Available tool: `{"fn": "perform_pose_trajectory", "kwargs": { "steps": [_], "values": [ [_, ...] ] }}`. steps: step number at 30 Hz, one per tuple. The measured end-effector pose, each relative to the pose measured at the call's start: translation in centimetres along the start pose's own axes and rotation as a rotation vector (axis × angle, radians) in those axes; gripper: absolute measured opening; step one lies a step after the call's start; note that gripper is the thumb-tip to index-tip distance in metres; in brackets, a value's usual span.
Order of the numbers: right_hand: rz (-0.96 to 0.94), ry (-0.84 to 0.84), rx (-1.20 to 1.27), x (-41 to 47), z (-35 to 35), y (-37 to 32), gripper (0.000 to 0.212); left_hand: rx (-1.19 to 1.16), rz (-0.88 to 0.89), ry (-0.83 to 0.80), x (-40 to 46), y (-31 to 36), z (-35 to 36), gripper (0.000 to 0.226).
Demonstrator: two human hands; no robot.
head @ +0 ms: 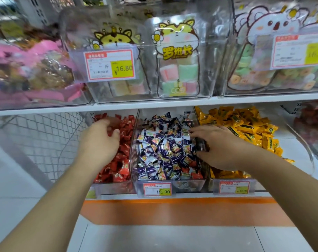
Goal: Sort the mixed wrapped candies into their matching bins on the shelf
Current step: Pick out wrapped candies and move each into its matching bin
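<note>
On the lower shelf [172,195], three clear bins stand side by side: red candies [124,160] at the left, purple-and-white candies [163,148] in the middle, yellow candies [245,124] at the right. The left hand [101,140] reaches into the red candies with curled fingers, though whether it holds one is unclear. The right hand [218,148] rests on the wall between the middle and right bins, fingers spread over the purple-and-white candies.

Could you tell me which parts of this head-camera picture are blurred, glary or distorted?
Head view: the pink packets at upper left are smeared; the clear upper bins carry soft glare; the right-hand price label is unreadable; the shelf edge bows from the wide-angle lens. The middle bin's blue-and-white candies and its price tag are fairly sharp; the left hand is slightly soft.
</note>
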State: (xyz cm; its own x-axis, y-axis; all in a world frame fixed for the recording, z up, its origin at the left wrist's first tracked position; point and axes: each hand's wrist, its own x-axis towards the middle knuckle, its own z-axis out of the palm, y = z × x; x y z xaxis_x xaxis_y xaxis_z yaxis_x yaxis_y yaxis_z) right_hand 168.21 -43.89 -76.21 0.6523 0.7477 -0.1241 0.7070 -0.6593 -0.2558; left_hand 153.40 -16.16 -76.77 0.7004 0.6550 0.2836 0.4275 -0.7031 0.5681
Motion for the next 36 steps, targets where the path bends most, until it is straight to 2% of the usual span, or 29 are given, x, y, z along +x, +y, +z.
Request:
{"fn": "perform_pose_trajectory", "kwargs": {
  "steps": [2,4,6,9,11,13,15,20,24,30,33,34,36],
  "values": [
    [0.000,-0.003,-0.005,0.0,0.0,0.1,0.066,0.013,0.086,0.004,-0.2,1.3,0.3,0.024],
    [-0.002,-0.008,-0.011,0.0,0.0,0.2,0.066,-0.020,0.184,-0.062,-0.9,3.1,1.1,0.020],
    [-0.003,-0.017,-0.005,0.0,-0.2,0.2,0.065,-0.058,0.287,-0.241,-2.1,4.9,2.5,0.027],
    [0.000,-0.016,0.004,-0.1,-0.3,0.2,0.066,0.030,0.443,-0.516,-3.2,6.1,6.4,0.040],
    [0.000,-0.015,0.009,-0.2,-0.3,0.1,0.065,0.131,0.497,-0.598,-3.4,6.0,9.2,0.056],
    [-0.007,-0.011,0.018,-0.2,-0.2,0.2,0.062,0.276,0.537,-0.581,-3.3,5.6,11.0,0.068],
    [-0.008,-0.011,0.026,-0.2,-0.2,0.3,0.061,0.337,0.578,-0.512,-3.1,5.3,11.7,0.069],
    [-0.016,-0.030,0.010,-0.1,-0.1,0.7,0.064,0.406,0.584,-0.464,-2.9,5.4,11.8,0.045],
    [-0.018,-0.036,0.015,-0.2,-0.2,0.7,0.064,0.319,0.546,-0.435,-2.9,5.1,11.4,0.024],
    [-0.017,-0.025,0.012,-0.1,0.0,0.8,0.066,0.312,0.427,-0.322,-2.4,4.5,9.9,0.022],
    [-0.013,-0.024,0.010,0.0,0.0,0.8,0.065,0.344,0.416,-0.306,-2.8,5.1,9.2,0.007],
    [-0.011,-0.024,0.013,0.0,0.0,0.7,0.064,0.324,0.416,-0.317,-3.1,5.4,9.0,0.007],
    [-0.010,-0.020,0.021,0.0,0.1,0.7,0.062,0.309,0.477,-0.327,-3.3,5.5,9.4,0.024]
  ]
}}
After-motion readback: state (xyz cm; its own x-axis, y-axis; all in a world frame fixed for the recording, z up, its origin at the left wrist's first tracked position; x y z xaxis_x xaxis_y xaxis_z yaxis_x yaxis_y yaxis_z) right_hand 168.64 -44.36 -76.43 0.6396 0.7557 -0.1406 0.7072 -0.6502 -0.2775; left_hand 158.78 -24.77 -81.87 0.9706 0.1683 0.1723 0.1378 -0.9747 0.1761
